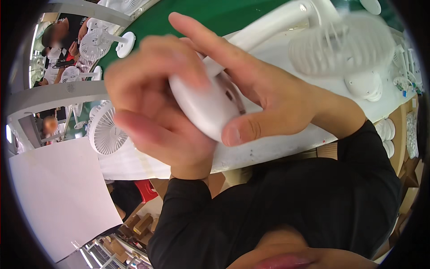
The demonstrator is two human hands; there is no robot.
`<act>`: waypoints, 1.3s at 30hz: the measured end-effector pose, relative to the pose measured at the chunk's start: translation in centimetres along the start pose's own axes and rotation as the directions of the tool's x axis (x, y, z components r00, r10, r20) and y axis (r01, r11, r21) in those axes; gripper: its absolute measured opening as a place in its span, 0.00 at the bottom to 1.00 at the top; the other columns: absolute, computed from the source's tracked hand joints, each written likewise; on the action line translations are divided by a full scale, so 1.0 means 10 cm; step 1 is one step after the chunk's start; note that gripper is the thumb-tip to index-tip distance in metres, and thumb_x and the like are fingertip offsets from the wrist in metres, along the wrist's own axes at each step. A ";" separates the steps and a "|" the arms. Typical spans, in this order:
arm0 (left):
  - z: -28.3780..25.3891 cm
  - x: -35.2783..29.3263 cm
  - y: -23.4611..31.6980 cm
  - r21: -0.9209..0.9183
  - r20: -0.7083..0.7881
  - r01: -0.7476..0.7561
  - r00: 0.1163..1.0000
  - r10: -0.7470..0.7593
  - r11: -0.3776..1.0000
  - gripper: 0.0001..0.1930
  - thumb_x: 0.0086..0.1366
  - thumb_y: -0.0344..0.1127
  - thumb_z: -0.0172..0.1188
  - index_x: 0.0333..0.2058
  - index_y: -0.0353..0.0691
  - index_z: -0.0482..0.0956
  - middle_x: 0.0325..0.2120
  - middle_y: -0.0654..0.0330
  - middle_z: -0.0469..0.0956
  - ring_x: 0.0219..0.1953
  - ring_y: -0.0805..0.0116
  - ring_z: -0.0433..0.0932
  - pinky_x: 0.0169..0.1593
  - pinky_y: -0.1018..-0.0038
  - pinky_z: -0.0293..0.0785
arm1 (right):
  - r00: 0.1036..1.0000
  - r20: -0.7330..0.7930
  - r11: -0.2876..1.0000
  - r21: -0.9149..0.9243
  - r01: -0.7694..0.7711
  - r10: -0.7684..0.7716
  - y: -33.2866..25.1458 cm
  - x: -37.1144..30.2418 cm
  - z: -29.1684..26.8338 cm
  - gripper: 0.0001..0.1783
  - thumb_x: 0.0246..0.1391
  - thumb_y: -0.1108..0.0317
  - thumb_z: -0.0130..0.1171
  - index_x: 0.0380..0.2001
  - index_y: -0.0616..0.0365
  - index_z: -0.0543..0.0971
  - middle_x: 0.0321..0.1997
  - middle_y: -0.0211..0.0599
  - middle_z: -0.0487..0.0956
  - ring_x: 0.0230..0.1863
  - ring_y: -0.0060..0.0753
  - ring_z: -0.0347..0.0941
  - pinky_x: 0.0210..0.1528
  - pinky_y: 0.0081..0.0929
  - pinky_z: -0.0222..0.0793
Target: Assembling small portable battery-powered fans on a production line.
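A white desk fan is held up in front of me, its rounded base [201, 107] between my two hands. My left hand [154, 89] wraps the base from the left, fingers curled over it and blurred by motion. From the other side my right hand [282, 96] grips it, thumb on the lower edge and index finger stretched along the far side. A dark slot shows on the base near the right palm. The fan's stem [264, 33] slants up and right to a blurred, caged fan head [342, 47].
Another white fan [109, 130] stands left of my hands on the white-covered bench [264, 150]. More fans [95, 43] and a co-worker [67, 33] are beyond the grey frame [58, 93]. White rounded parts [365, 85] and wired pieces [401, 83] lie at right; a white sheet [62, 193] is lower left.
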State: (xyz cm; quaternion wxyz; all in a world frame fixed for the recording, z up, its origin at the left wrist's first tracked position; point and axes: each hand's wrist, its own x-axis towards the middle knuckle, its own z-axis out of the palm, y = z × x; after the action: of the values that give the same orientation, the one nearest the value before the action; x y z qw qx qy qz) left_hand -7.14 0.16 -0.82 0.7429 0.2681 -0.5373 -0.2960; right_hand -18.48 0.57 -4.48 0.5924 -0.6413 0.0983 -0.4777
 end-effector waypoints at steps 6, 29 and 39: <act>-0.28 0.11 -0.10 -0.217 0.265 0.168 0.958 -0.107 0.962 0.25 0.75 0.51 0.28 0.31 0.41 0.70 0.14 0.61 0.68 0.19 0.70 0.61 0.32 0.73 0.62 | 0.984 0.024 0.979 -0.093 0.180 -0.179 0.05 -0.02 0.00 0.51 0.58 0.60 0.60 0.74 0.52 0.39 0.74 0.51 0.53 0.70 0.51 0.56 0.68 0.39 0.53; -0.17 -0.01 -0.21 0.289 0.195 -0.058 0.981 0.001 0.956 0.15 0.68 0.39 0.37 0.38 0.38 0.71 0.32 0.58 0.71 0.32 0.68 0.66 0.41 0.72 0.66 | 0.968 0.074 0.969 -0.039 0.243 -0.240 -0.16 0.07 -0.04 0.34 0.64 0.57 0.48 0.69 0.59 0.57 0.75 0.47 0.49 0.75 0.48 0.40 0.70 0.46 0.44; -0.06 -0.05 -0.04 0.192 0.079 0.040 0.995 -0.056 0.981 0.18 0.65 0.46 0.33 0.34 0.43 0.70 0.33 0.59 0.70 0.43 0.64 0.67 0.53 0.68 0.62 | 0.957 0.037 0.951 -0.102 0.292 -0.289 -0.12 0.08 0.07 0.32 0.66 0.56 0.42 0.69 0.59 0.58 0.75 0.45 0.49 0.73 0.46 0.46 0.69 0.44 0.44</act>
State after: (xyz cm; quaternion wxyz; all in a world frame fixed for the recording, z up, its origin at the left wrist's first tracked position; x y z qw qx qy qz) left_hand -6.78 0.34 -1.55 0.6833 0.3382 -0.5870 -0.2723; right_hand -18.08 0.86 -2.94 0.4819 -0.6845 0.0216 -0.5465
